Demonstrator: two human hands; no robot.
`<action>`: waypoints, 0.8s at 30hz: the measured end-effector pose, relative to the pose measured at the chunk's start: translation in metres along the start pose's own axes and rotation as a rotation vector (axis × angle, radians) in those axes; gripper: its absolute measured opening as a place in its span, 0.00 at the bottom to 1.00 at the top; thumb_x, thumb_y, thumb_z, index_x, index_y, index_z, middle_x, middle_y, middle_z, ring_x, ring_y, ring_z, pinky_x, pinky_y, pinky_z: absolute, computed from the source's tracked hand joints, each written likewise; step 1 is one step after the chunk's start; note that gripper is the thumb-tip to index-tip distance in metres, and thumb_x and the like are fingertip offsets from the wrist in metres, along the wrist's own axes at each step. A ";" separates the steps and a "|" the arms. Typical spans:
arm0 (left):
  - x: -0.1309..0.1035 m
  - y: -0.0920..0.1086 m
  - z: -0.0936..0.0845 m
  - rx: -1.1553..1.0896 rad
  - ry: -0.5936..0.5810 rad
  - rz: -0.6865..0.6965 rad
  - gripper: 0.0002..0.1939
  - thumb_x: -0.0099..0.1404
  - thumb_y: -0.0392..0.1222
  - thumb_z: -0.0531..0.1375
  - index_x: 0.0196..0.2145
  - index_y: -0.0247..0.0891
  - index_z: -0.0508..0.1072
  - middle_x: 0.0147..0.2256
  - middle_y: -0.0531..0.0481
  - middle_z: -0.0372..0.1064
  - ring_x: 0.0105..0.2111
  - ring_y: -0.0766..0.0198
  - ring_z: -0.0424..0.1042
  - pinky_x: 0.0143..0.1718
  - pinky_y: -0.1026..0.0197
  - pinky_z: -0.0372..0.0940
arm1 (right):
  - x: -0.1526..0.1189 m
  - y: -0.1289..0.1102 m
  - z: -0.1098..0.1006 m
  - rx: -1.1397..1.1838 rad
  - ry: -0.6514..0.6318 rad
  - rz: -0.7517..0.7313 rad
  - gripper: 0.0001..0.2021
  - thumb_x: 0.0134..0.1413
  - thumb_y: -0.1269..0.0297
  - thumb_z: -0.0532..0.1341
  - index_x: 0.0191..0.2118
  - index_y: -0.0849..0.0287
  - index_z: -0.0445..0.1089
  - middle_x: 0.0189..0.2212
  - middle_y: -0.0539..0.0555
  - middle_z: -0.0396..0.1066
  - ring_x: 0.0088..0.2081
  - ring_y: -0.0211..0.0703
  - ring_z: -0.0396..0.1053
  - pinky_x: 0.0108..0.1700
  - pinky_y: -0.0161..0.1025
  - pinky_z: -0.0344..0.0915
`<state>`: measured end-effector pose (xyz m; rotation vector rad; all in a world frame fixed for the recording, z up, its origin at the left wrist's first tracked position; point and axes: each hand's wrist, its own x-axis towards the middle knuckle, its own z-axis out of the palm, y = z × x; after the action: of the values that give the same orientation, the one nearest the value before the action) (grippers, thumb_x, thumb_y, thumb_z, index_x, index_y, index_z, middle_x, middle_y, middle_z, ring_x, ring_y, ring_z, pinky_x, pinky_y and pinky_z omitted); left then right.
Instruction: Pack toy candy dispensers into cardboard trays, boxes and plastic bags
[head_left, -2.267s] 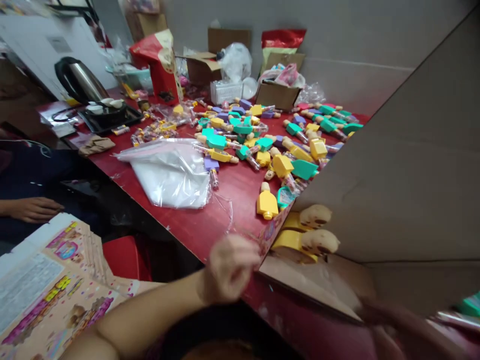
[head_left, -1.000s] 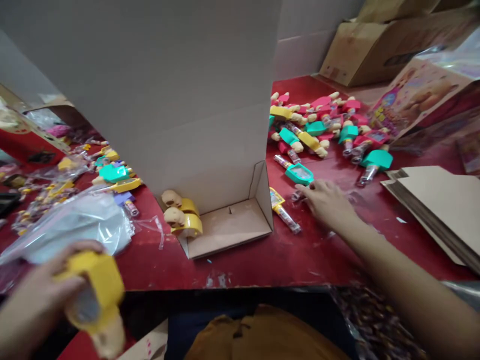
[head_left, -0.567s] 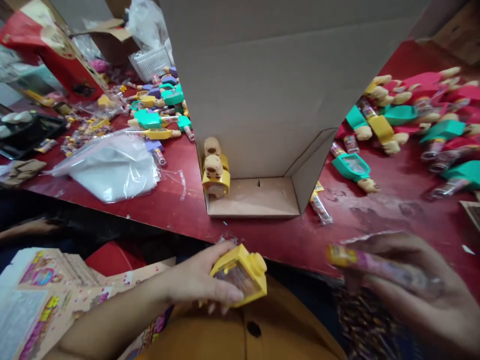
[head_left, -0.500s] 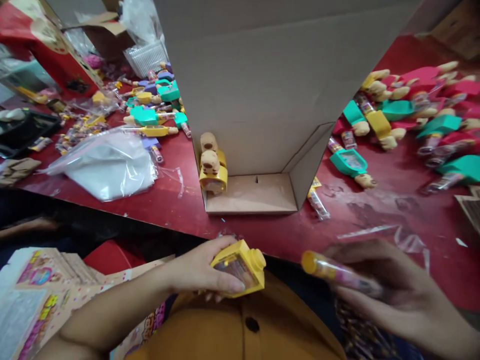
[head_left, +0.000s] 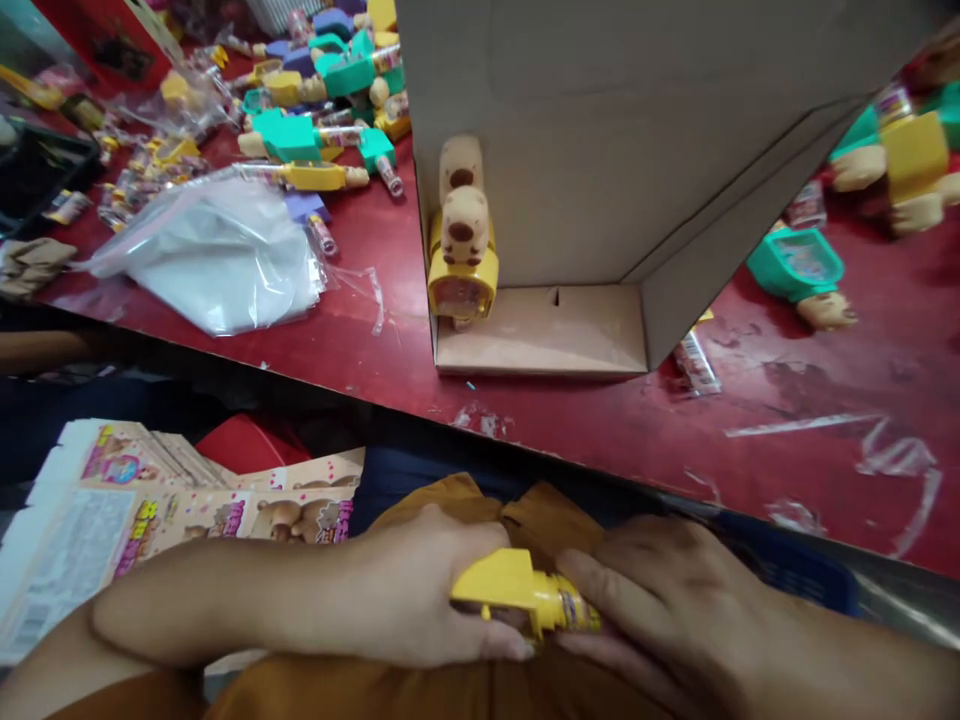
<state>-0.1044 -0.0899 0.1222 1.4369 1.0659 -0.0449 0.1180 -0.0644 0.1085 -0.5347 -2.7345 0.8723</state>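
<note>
My left hand (head_left: 420,590) grips a yellow toy block (head_left: 499,590) low over my lap. My right hand (head_left: 675,610) holds a candy tube (head_left: 574,612) whose yellow end is pushed against the block's neck. Both hands meet just below the red table's front edge (head_left: 570,440). Beyond them an open cardboard display box (head_left: 540,330) stands on the table, with two yellow animal-headed toys (head_left: 463,250) standing at its left inner wall.
A clear plastic bag (head_left: 217,250) lies left of the box. Green, yellow and purple toys (head_left: 315,130) are piled behind it, more toys (head_left: 802,270) at the right. Flat printed cartons (head_left: 150,500) are stacked at lower left. A loose candy tube (head_left: 694,355) lies beside the box.
My left hand picked up a yellow block and my right a candy tube from the table. Both came down to my lap, and the tube's end now meets the block.
</note>
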 end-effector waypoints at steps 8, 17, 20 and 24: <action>-0.004 -0.010 0.018 0.331 -0.017 -0.018 0.12 0.58 0.52 0.59 0.35 0.42 0.69 0.29 0.51 0.72 0.26 0.59 0.72 0.21 0.64 0.57 | -0.009 -0.011 0.019 0.580 -0.191 0.351 0.07 0.62 0.63 0.55 0.33 0.58 0.66 0.25 0.48 0.67 0.26 0.34 0.64 0.27 0.33 0.54; -0.011 -0.004 0.026 0.572 0.015 -0.040 0.13 0.59 0.53 0.57 0.36 0.42 0.69 0.28 0.49 0.73 0.25 0.55 0.73 0.20 0.61 0.59 | -0.009 -0.018 0.024 0.606 -0.185 0.444 0.11 0.61 0.60 0.55 0.30 0.59 0.66 0.24 0.49 0.67 0.23 0.34 0.63 0.24 0.31 0.54; -0.008 -0.004 0.017 0.556 0.000 -0.039 0.12 0.59 0.50 0.58 0.36 0.41 0.69 0.28 0.50 0.73 0.25 0.58 0.73 0.22 0.63 0.60 | -0.006 -0.014 0.026 0.658 -0.225 0.496 0.12 0.61 0.59 0.55 0.29 0.59 0.66 0.23 0.48 0.65 0.22 0.33 0.60 0.24 0.31 0.53; -0.003 -0.008 0.007 0.441 0.002 0.046 0.13 0.59 0.53 0.59 0.35 0.42 0.70 0.28 0.53 0.72 0.26 0.62 0.73 0.23 0.66 0.60 | -0.002 -0.007 0.024 0.816 -0.239 0.488 0.15 0.59 0.55 0.56 0.28 0.60 0.66 0.20 0.47 0.61 0.22 0.32 0.56 0.24 0.30 0.50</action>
<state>-0.1076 -0.0987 0.1161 1.8557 1.0656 -0.2591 0.1104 -0.0829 0.0935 -0.9505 -2.1307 2.1256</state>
